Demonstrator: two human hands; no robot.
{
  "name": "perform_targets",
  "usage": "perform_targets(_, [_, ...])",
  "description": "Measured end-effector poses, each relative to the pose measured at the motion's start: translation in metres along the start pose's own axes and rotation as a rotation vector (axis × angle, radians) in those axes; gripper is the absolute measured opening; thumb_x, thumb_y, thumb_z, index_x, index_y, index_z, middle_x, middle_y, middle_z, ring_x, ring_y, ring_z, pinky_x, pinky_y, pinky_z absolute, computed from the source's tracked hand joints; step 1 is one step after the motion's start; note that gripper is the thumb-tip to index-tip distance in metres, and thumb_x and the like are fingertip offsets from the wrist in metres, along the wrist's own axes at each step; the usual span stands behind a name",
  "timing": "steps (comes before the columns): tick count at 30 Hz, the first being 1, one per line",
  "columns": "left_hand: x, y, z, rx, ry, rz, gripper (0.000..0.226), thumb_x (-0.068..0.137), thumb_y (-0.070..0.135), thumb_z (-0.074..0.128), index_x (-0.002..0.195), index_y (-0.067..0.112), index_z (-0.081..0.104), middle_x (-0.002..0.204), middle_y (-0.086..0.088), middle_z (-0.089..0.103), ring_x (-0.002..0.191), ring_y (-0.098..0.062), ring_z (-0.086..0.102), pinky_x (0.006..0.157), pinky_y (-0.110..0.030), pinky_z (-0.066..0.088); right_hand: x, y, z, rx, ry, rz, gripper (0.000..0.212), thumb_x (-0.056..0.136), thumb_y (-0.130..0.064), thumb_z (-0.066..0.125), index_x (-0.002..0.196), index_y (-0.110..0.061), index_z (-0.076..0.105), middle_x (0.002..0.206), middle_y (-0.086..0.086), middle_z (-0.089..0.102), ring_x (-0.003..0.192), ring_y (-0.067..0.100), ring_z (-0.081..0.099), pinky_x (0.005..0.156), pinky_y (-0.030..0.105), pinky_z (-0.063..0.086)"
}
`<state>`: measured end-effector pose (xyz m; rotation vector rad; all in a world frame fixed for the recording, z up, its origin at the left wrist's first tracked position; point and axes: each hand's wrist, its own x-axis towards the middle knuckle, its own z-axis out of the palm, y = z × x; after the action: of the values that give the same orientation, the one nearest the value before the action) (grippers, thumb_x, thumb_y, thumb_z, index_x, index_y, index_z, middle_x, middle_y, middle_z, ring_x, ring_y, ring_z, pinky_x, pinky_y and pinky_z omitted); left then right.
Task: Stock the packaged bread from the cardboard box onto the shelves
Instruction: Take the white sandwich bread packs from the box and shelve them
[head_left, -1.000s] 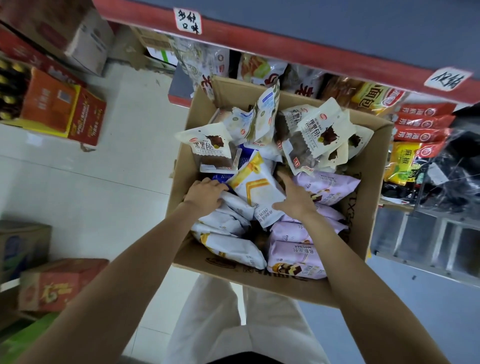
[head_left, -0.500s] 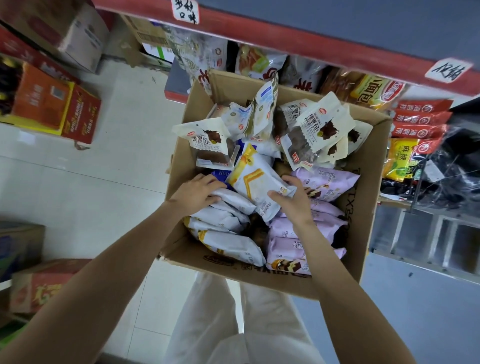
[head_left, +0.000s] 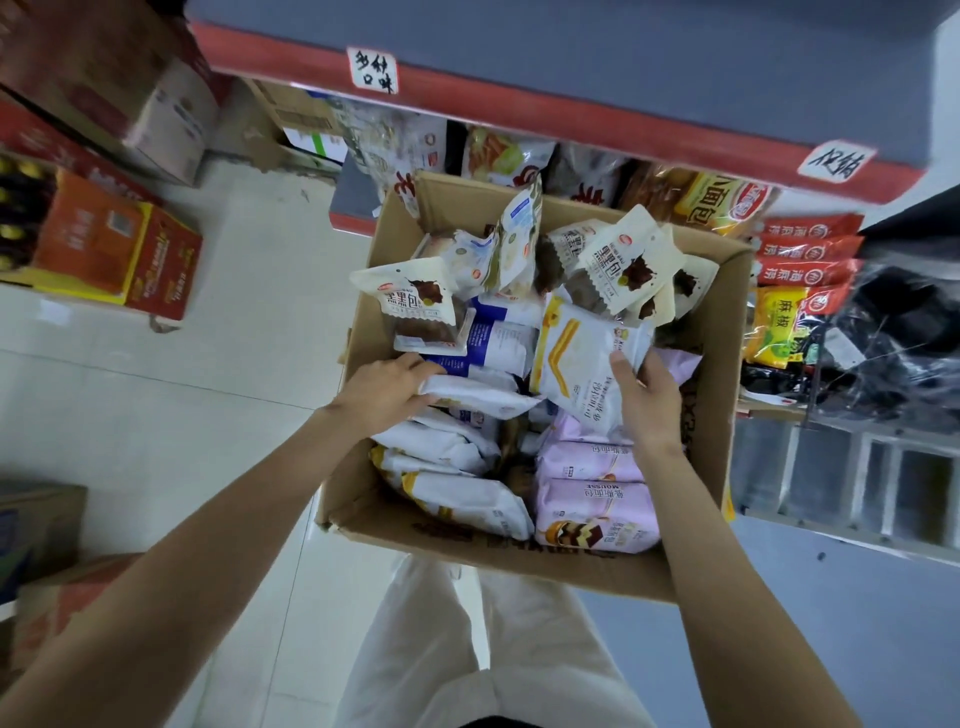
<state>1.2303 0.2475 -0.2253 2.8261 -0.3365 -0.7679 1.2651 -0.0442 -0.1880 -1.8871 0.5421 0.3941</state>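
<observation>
1. Cardboard box (head_left: 714, 415) sits center frame, open top, packed w/ bread packs; the person's white trousers show just below it.
2. Left hand (head_left: 387, 389) at center-left, fingers curled round a white pack (head_left: 478, 392) on the box's left side, gripping its end.
3. Right hand (head_left: 649, 400) right of center, thumb and fingers pinching a white-and-yellow pack (head_left: 582, 358), raised and tilted above the others.
4. Lilac mousse packs (head_left: 597, 512) stacked lower right in box, under the right forearm.
5. More white packs (head_left: 457, 499) piled lower left in box.
6. Dark-bread packs w/ cream labels (head_left: 410, 301) stand upright at the box's upper part.
7. Shelf w/ red edge (head_left: 571, 119) across top of frame, handwritten tags on it; stocked snacks beneath, behind box.
8. Red-orange carton (head_left: 119, 254) on floor, upper left.
</observation>
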Motion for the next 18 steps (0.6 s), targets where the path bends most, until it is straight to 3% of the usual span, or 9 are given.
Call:
perform_targets(2, [-0.013, 0.0, -0.016, -0.165, 0.116, -0.049, 0.043, 0.095, 0.037, 0.051, 0.13, 0.013, 0.051, 0.12, -0.009, 0.058, 0.1, -0.031, 0.06, 0.076, -0.039, 0.049, -0.005, -0.01, -0.017, -0.005, -0.011, -0.044, 0.022, 0.097, -0.033, 0.049, 0.103, -0.013, 0.057, 0.098, 0.028, 0.059, 0.089, 0.043, 0.057, 0.07, 0.037, 0.045])
perform_targets(4, [-0.028, 0.004, -0.033, -0.405, 0.241, -0.148, 0.036, 0.093, 0.038, 0.056, 0.116, 0.01, 0.057, 0.102, -0.007, 0.064, 0.088, -0.022, 0.062, 0.071, -0.033, 0.047, -0.013, -0.024, -0.033, 0.045, 0.001, -0.083, 0.016, 0.097, -0.032, 0.047, 0.107, -0.025, 0.056, 0.1, 0.01, 0.064, 0.091, 0.026, 0.062, 0.076, 0.039, 0.05])
perform_targets(7, [-0.05, 0.02, -0.054, -0.997, 0.314, -0.372, 0.018, 0.093, 0.025, 0.059, 0.105, 0.013, 0.061, 0.088, 0.0, 0.067, 0.075, -0.001, 0.065, 0.062, -0.012, 0.049, -0.026, -0.044, -0.053, 0.094, 0.031, -0.156, 0.014, 0.098, -0.034, 0.045, 0.105, -0.04, 0.055, 0.104, -0.004, 0.065, 0.102, 0.022, 0.062, 0.087, 0.047, 0.052])
perform_targets(9, [-0.06, 0.031, -0.061, -1.341, 0.37, -0.428, 0.018, 0.092, 0.02, 0.059, 0.107, 0.01, 0.063, 0.091, 0.0, 0.071, 0.079, -0.006, 0.069, 0.065, -0.018, 0.055, -0.033, -0.057, -0.062, 0.115, 0.016, -0.189, 0.015, 0.098, -0.036, 0.044, 0.102, -0.046, 0.054, 0.105, -0.004, 0.065, 0.103, 0.023, 0.062, 0.088, 0.052, 0.052])
perform_targets(12, [-0.069, 0.045, -0.078, -1.503, 0.472, -0.401, 0.018, 0.091, 0.016, 0.059, 0.107, 0.009, 0.064, 0.087, 0.005, 0.074, 0.081, -0.01, 0.07, 0.067, -0.022, 0.056, -0.04, -0.076, -0.069, 0.157, -0.028, -0.228, 0.018, 0.098, -0.036, 0.044, 0.107, -0.047, 0.055, 0.109, -0.002, 0.065, 0.104, 0.024, 0.062, 0.087, 0.05, 0.053])
perform_targets(15, [-0.072, 0.055, -0.096, -1.603, 0.537, -0.358, 0.015, 0.09, 0.008, 0.058, 0.104, 0.006, 0.063, 0.084, 0.005, 0.074, 0.076, -0.009, 0.07, 0.062, -0.018, 0.054, -0.044, -0.092, -0.071, 0.19, -0.031, -0.246, 0.021, 0.098, -0.034, 0.046, 0.098, -0.051, 0.058, 0.107, -0.004, 0.065, 0.105, 0.023, 0.062, 0.088, 0.047, 0.052])
perform_targets(18, [-0.072, 0.055, -0.109, -1.58, 0.582, -0.326, 0.026, 0.087, 0.007, 0.062, 0.114, 0.005, 0.059, 0.097, 0.0, 0.071, 0.085, -0.014, 0.068, 0.063, -0.019, 0.054, -0.042, -0.102, -0.074, 0.195, -0.035, -0.265, 0.018, 0.096, -0.039, 0.047, 0.098, -0.048, 0.063, 0.114, 0.0, 0.066, 0.106, 0.022, 0.062, 0.092, 0.05, 0.051])
